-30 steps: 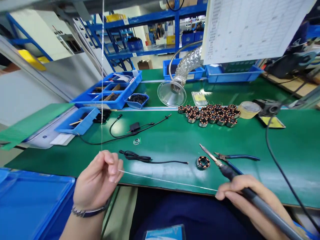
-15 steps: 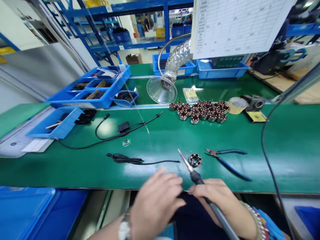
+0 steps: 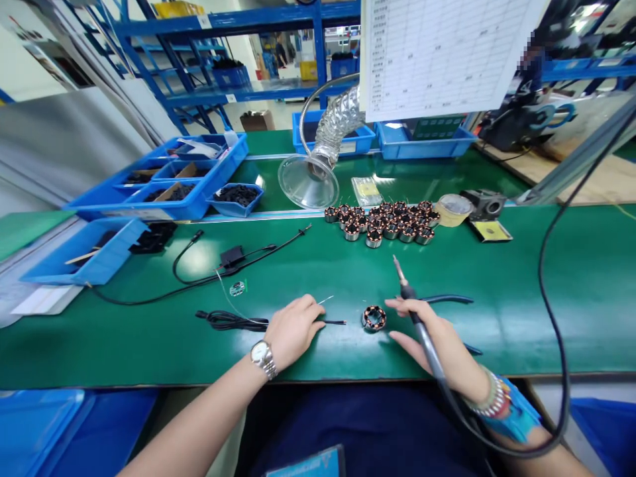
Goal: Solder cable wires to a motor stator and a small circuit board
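A glossy green counter (image 3: 298, 271) carries everything, with a divided blue plastic tray (image 3: 203, 201) at its far left and a clear funnel-shaped hood (image 3: 308, 189) on a crinkled silver duct (image 3: 340, 122) towards the back. In front of the hood stands a tight group of small copper-wound metal rings (image 3: 385, 224). The person's right hand (image 3: 437, 344) holds a long grey-handled soldering iron (image 3: 424, 338), its metal tip pointing up and away over the counter; the hand is closed on the handle while thumb and forefinger stand apart, just beside the ring nearest the person. The left hand (image 3: 294, 333) lies palm down over a coiled black cable (image 3: 226, 320), whose bare-ended tip pokes out past the fingers; whether these are clamped on the cable cannot be told. Blue-handled pliers (image 3: 450, 299) lie partly hidden behind the right hand. A single copper-wound ring (image 3: 373, 327) sits on the counter between the two hands. Left of it, well apart, is a small round circuit board (image 3: 237, 289). A thin silvery wire (image 3: 325, 300) emerges from the left fingers.
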Demonstrator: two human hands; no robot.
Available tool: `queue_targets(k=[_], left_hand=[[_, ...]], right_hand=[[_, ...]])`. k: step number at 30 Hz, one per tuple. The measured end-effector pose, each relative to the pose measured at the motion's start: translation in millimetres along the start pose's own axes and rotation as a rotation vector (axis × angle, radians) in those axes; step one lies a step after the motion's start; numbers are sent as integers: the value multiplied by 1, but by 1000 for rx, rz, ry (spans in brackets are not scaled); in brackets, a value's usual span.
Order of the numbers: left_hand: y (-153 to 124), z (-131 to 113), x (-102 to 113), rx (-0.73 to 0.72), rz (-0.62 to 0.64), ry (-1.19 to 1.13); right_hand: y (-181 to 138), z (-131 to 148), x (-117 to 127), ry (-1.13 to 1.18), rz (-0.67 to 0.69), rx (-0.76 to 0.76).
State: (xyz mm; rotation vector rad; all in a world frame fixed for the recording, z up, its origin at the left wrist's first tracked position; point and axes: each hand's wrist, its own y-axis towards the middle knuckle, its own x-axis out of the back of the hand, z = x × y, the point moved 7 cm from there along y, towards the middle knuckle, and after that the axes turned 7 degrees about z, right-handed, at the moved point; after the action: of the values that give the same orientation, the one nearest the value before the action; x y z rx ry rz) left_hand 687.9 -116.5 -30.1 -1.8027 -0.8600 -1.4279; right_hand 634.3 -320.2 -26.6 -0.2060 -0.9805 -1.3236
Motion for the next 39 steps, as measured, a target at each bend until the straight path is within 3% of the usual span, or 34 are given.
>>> queue_targets(k=[5, 10, 15, 22, 30, 34, 39], left_hand=[[2, 2, -6, 19, -2, -92], [-18, -10, 5, -46, -82, -239], [-25, -23, 14, -100, -126, -317], [-21, -25, 14, -121, -177, -303], [2, -43, 10, -141, -176, -331], [9, -45, 3, -140, -169, -376], [3, -49, 9, -184, -306, -385]], right_hand=[[9, -3, -20, 26, 31, 15], [5, 2, -6, 33, -51, 10], [3, 4, -5, 48, -4, -7], [7, -4, -25, 109, 64, 1], [5, -5, -35, 161, 32, 15], [2, -2, -32, 185, 24, 21], [-7, -7, -17, 175, -27, -37]])
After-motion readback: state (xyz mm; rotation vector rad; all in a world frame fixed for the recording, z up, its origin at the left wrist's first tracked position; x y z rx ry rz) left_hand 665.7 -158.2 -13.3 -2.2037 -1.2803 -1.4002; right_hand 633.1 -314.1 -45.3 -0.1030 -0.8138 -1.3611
